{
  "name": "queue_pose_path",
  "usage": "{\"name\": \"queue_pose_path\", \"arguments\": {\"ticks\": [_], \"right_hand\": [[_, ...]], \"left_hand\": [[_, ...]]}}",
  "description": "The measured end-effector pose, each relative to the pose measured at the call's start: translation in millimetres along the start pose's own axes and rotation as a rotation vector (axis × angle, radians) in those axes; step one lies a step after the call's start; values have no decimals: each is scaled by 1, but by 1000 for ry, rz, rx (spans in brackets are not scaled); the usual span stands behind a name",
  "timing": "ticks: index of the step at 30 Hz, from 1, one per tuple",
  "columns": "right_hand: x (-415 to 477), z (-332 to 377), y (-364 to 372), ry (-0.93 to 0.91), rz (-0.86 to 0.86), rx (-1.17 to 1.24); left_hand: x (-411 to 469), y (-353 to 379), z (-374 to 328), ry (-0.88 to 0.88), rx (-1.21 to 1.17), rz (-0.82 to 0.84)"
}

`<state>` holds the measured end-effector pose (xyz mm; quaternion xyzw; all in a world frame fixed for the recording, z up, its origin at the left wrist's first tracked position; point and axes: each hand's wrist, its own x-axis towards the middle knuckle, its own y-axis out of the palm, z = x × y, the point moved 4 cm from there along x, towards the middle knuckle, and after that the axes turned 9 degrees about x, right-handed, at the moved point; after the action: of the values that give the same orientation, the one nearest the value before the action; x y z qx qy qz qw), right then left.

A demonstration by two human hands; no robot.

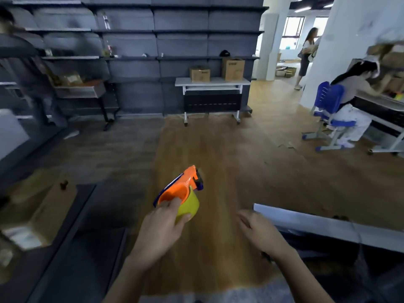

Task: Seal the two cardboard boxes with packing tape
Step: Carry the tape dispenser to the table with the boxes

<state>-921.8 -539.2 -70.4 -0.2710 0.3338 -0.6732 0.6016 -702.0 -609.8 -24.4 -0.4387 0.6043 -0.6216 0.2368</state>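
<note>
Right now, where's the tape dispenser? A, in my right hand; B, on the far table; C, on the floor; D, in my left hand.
D: the left hand grips the orange tape dispenser; the right hand holds nothing.

An orange tape dispenser (185, 185) carrying a yellow roll (189, 204) is gripped nose-forward in the left hand (161, 228), while on the far desk (216, 80) two brown cardboard boxes stand apart, the squat box (199, 73) left of centre and the taller box (233, 68) toward its right end.
</note>
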Motion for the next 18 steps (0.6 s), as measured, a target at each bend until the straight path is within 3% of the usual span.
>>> {"name": "queue_pose_path", "arguments": {"ticks": [6,15,16,18], "right_hand": [[179,-27,-71,71,-86,20],[421,-99,-142,98,-135,101],[451,-109,-148,87,-132,103],[515,-127,-162,63,-129,119]], "left_hand": [[201,24,27,60,55,91],[454,104,50,52,-81,226],[481,114,50,30,-85,213],[537,131,52,54,-48,37]]}}
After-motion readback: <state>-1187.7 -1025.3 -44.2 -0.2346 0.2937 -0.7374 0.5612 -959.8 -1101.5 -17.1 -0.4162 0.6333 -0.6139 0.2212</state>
